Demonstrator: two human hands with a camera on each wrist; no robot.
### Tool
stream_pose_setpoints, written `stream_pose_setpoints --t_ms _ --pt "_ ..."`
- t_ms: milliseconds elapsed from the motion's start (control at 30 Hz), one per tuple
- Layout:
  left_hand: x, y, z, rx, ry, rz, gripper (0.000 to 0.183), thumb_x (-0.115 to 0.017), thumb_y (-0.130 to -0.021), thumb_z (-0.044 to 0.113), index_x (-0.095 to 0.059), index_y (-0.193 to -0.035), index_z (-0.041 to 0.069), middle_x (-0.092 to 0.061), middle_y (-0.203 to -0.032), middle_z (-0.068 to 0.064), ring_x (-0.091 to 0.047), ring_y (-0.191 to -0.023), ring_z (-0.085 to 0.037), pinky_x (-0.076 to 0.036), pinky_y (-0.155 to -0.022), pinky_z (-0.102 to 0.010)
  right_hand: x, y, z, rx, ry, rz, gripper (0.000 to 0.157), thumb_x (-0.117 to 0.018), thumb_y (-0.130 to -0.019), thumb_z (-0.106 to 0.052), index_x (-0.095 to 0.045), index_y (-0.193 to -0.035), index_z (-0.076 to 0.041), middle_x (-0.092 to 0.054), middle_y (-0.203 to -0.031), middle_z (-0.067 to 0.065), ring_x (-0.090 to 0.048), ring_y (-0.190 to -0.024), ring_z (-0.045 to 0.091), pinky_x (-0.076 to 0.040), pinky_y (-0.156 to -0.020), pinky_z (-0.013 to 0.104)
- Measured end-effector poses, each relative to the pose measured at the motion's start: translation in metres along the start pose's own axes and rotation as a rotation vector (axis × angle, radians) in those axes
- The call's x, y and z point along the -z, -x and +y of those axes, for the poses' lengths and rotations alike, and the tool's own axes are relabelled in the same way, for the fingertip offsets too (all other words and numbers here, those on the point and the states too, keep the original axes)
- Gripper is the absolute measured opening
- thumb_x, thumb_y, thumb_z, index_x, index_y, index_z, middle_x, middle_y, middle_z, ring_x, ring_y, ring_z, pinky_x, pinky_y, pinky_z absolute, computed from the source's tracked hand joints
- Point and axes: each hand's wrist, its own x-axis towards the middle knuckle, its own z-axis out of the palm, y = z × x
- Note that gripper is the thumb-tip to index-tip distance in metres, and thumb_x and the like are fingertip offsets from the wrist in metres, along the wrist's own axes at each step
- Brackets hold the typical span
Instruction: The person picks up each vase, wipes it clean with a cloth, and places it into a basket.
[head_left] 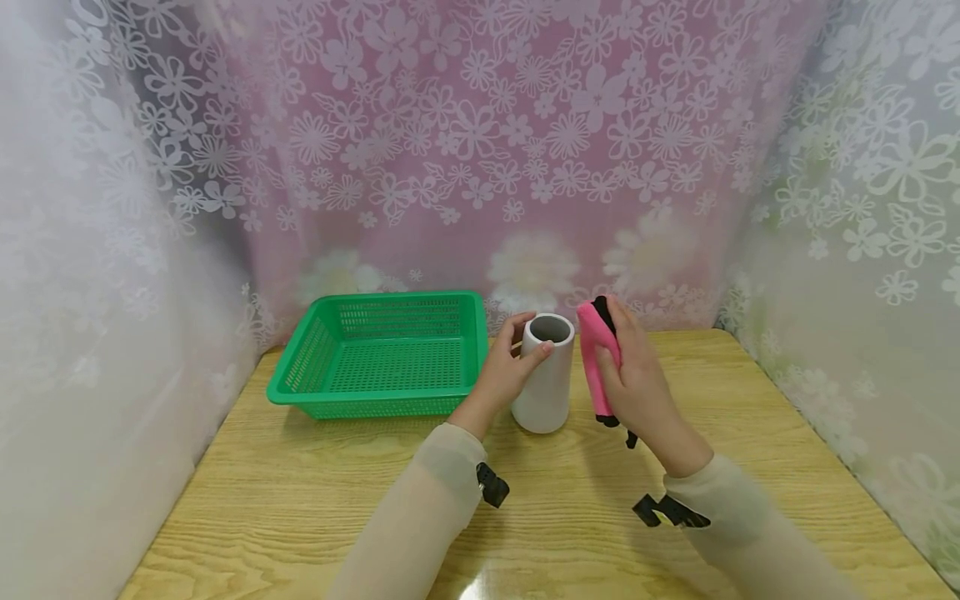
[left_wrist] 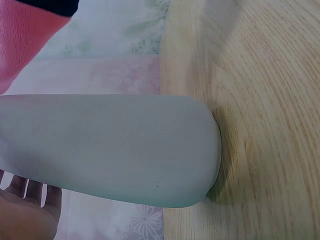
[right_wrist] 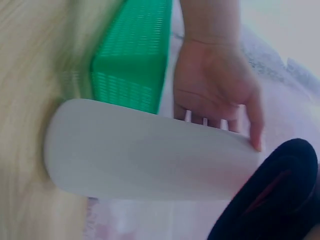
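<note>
Your left hand (head_left: 502,371) curls thumb and fingers round the rim of a smooth, matte white cylinder (head_left: 543,392), hollow and upright on the wood-grained worktop (head_left: 300,500). Just right, your right hand (head_left: 637,379) grips a folded, fuzzy pink cloth (head_left: 597,354) with black parts. Left stands a rectangular, perforated green basket (head_left: 375,399).

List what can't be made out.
- Head: inner bottom of white vase, hidden by its wall.
- Head: black tab below pink cloth, too small to identify.
- Left wrist: cloth's full shape, cut off by frame edges.
- Right wrist: four fingertips of the left hand, behind the vase.
</note>
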Motion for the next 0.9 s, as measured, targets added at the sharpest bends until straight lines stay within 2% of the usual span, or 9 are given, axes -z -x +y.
stream_pose_setpoints --t_ms 233,467,533,767,900 --pt "0.000 -0.001 -0.001 0.001 -0.007 0.000 0.059 -0.065 -0.099 0.018 -0.039 -0.150 0.005 -0.049 -0.143 -0.018 -0.044 -0.136 -0.033 -0.034 -0.115 -0.049 -0.020 -0.002 0.009 0.139 -0.083 0.159 0.068 -0.052 -0.100 -0.001 -0.021 -0.160 -0.008 -0.024 -0.162 0.018 -0.034 -0.139 0.043 -0.036 -0.104 0.068" --pt "-0.003 -0.018 -0.035 -0.004 -0.011 0.012 0.061 -0.067 -0.099 0.022 -0.038 -0.152 0.013 -0.047 -0.146 -0.014 -0.043 -0.138 -0.030 -0.034 -0.115 -0.050 -0.035 -0.003 0.016 0.189 -0.123 0.227 0.065 -0.050 -0.101 -0.004 -0.022 -0.159 -0.005 -0.022 -0.163 0.015 -0.034 -0.139 0.040 -0.037 -0.105 0.066" --pt "-0.004 -0.020 -0.039 -0.008 -0.017 0.018 0.061 -0.067 -0.099 0.026 -0.039 -0.152 0.017 -0.047 -0.147 -0.011 -0.043 -0.138 -0.028 -0.034 -0.115 -0.049 -0.038 -0.004 0.018 0.194 -0.128 0.246 0.063 -0.050 -0.101 -0.006 -0.022 -0.159 -0.005 -0.022 -0.163 0.015 -0.034 -0.139 0.040 -0.037 -0.104 0.065" --pt "-0.004 -0.019 -0.041 -0.031 -0.040 0.041 0.059 -0.068 -0.098 0.033 -0.042 -0.149 0.019 -0.050 -0.143 -0.005 -0.046 -0.134 -0.023 -0.036 -0.113 -0.047 -0.051 -0.004 0.022 0.183 -0.115 0.234 0.066 -0.050 -0.101 -0.009 -0.020 -0.160 -0.006 -0.019 -0.164 0.012 -0.033 -0.140 0.039 -0.038 -0.104 0.064" --pt "-0.005 -0.017 -0.042 -0.034 -0.059 0.043 0.059 -0.068 -0.097 0.035 -0.042 -0.149 0.020 -0.050 -0.143 -0.002 -0.046 -0.134 -0.020 -0.036 -0.114 -0.045 -0.059 -0.003 0.021 0.170 -0.115 0.233 0.067 -0.051 -0.101 -0.010 -0.019 -0.160 -0.008 -0.020 -0.164 0.011 -0.039 -0.131 0.040 -0.043 -0.096 0.061"
